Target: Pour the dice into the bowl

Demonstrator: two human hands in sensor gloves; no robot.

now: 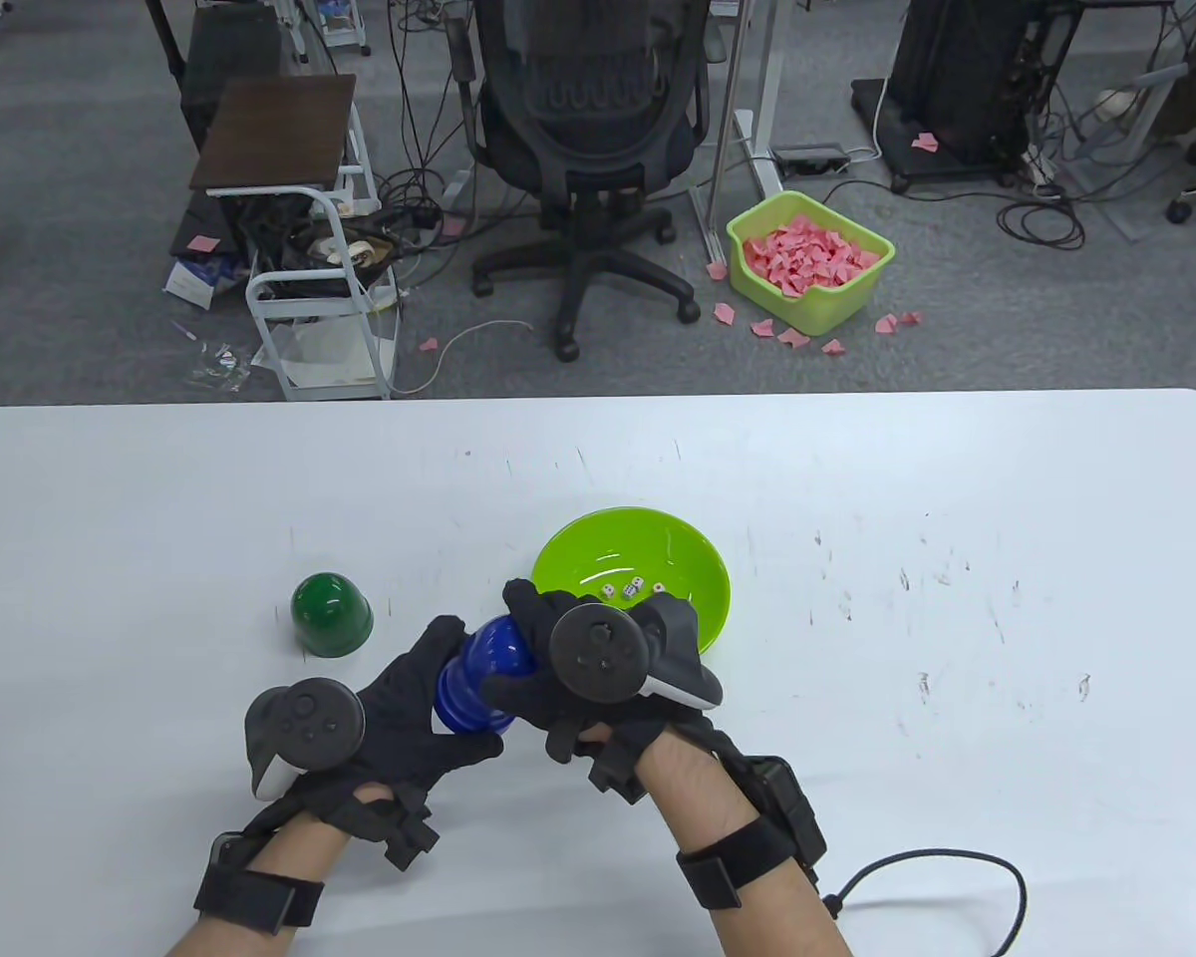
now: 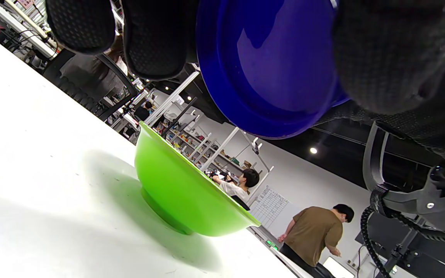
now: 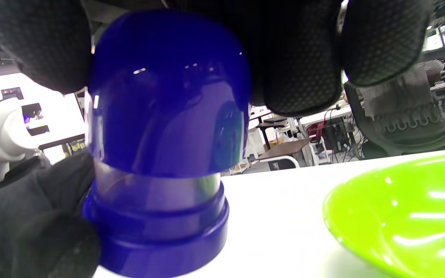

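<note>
Both hands meet over the middle of the desk (image 1: 957,478), toward its near edge, on a blue cup (image 1: 478,678) lifted and tipped on its side. The right hand (image 1: 598,663) wraps its fingers over the cup's domed top, while the left hand (image 1: 399,718) grips the wide base from below, palm up. Just beyond the right hand sits the green bowl (image 1: 693,598), with several dice (image 1: 630,588) already lying inside. A green cup (image 1: 331,614) stands upside down to the left.
</note>
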